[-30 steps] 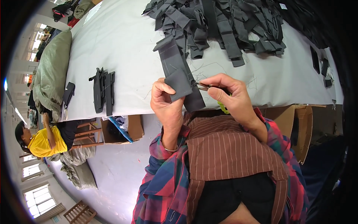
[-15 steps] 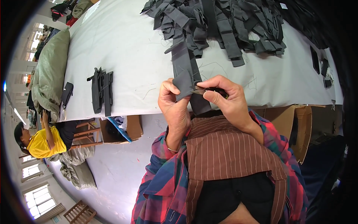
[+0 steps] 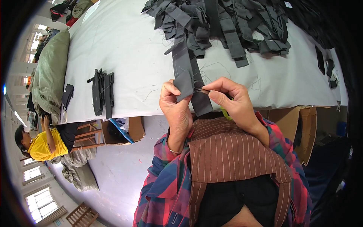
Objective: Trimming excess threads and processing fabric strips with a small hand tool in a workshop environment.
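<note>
Near the table's front edge, my left hand (image 3: 174, 106) pinches a dark grey fabric strip (image 3: 183, 85) between thumb and fingers, its end folded over. The rest of the strip runs away from me toward a heap of similar grey strips (image 3: 230, 34). Close on the right, my right hand (image 3: 238, 102) is closed around small thread snips (image 3: 225, 114). Their thin metal tips meet the strip's right edge, where loose threads show. A yellow-green part of the handle shows under my palm; the rest is mostly hidden by my fingers.
On the white-covered table (image 3: 128, 53) lie bundled dark strips (image 3: 99, 92) at left and a few dark pieces (image 3: 330, 68) at far right. A big sack (image 3: 52, 72) lies at the left end. Cardboard boxes (image 3: 136, 130) stand below. A person in yellow (image 3: 47, 145) works at far left.
My right hand has turned slightly, so the yellow-green handle part now shows below it. The snips' tips have shifted a little left on the strip. My left hand keeps its pinch.
</note>
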{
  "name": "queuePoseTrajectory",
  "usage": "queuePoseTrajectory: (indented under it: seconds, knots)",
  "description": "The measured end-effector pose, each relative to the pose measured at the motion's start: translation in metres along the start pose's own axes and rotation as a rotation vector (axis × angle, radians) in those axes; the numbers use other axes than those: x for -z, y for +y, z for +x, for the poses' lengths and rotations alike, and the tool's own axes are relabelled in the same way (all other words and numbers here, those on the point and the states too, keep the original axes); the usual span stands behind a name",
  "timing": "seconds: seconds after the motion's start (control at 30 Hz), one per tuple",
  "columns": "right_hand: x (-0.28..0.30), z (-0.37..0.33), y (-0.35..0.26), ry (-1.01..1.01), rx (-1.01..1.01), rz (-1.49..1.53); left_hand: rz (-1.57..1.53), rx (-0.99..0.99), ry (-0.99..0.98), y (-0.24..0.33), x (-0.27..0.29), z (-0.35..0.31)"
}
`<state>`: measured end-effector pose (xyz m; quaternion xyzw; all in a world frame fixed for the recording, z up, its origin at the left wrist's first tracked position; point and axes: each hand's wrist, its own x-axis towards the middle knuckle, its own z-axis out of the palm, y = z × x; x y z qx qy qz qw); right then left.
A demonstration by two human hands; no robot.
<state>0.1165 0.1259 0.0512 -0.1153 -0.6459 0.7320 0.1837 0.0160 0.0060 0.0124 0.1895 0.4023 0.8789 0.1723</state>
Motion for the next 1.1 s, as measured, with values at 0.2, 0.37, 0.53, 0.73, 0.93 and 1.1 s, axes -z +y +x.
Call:
queuePoseTrajectory:
  seconds: [0.2, 0.37, 0.53, 0.73, 0.93, 1.1]
  knots:
    - [-0.001, 0.0, -0.002, 0.003, -0.049, 0.018, 0.032, -0.014, 0.019, 0.0, -0.002, 0.0]
    - [-0.003, -0.001, 0.003, 0.028, -0.011, 0.012, 0.053, -0.03, 0.046, 0.0, -0.004, 0.0]
    - [-0.004, -0.001, 0.006, 0.046, -0.065, 0.102, 0.138, -0.06, 0.056, 0.003, -0.005, -0.001]
    - [-0.004, -0.001, 0.007, 0.045, -0.073, 0.131, 0.159, -0.07, 0.071, 0.002, -0.005, -0.001]
    - [-0.006, 0.001, 0.006, 0.069, 0.01, 0.027, 0.162, -0.075, 0.046, -0.001, -0.006, -0.001]
    - [-0.004, 0.003, 0.008, 0.079, 0.077, -0.09, 0.15, -0.06, 0.025, -0.001, -0.004, -0.001]
